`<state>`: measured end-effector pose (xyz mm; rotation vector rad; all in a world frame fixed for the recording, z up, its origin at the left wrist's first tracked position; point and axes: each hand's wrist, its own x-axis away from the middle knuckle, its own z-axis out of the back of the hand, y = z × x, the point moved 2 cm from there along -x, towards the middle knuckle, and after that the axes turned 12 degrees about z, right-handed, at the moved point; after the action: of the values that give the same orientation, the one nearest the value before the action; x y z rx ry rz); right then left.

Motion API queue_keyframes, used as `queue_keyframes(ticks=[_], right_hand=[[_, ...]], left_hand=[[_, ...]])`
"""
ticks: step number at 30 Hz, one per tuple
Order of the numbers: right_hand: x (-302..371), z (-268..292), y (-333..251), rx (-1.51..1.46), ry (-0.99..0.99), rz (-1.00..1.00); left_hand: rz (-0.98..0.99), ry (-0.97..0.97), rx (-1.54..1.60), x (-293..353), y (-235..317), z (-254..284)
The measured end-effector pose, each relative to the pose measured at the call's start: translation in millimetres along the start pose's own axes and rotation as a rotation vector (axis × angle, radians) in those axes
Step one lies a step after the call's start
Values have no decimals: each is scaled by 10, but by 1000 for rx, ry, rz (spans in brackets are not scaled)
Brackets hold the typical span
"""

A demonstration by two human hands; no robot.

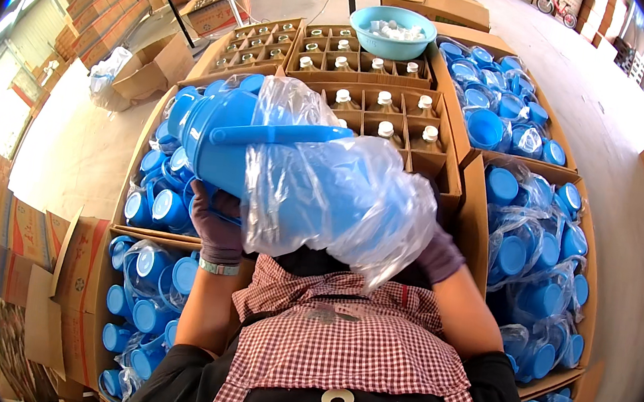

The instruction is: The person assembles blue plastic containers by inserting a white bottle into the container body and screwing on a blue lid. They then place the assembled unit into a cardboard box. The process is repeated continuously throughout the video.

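Gloves of dark purple-brown cloth cover both of the person's hands, which have a large, round-ended blue plastic container raised between them in front of the chest. Several rims show at its left end; whether it is one piece or several nested together, I cannot tell. A long, straight blue plastic handle runs along its upper side, and a crinkled clear plastic bag wraps it from the middle to the right end.

The left hand is closed on the container's lower left side, thumb along the near face, part of the fingers hidden underneath. The right hand is at the bagged right end, its fingers behind the plastic — how far they are bent I cannot tell.

Beyond the container is a divided brown cardboard box with white-capped clear bottles in its cells. Farther back, a round light-blue basin holds small white pieces. Open cartons of blue plastic cups flank the person on both sides, many of the cups in clear film.

The person wears a red-and-white checked apron — and a pale wristband at the left wrist.
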<state>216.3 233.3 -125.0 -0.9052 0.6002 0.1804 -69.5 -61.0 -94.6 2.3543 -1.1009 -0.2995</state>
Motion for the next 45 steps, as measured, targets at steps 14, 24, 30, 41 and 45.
queue_keyframes(ticks=[14, 24, 30, 41, 45], right_hand=[[-363, 361, -705, -808, 601, -312], [480, 1401, -2209, 332, 448, -431], [1280, 1543, -2364, 249, 339, -520], [2306, 275, -2314, 91, 940, -588], [2029, 999, -3313, 795, 791, -446]], left_hand=[[-2, -228, -605, 216, -162, -871], [-339, -451, -1475, 287, -713, -1892], [158, -646, -1740, 148, -1387, -1835], [16, -1373, -887, 1444, -2807, -3482], [-96, -1714, -768, 1943, -2600, -3648]])
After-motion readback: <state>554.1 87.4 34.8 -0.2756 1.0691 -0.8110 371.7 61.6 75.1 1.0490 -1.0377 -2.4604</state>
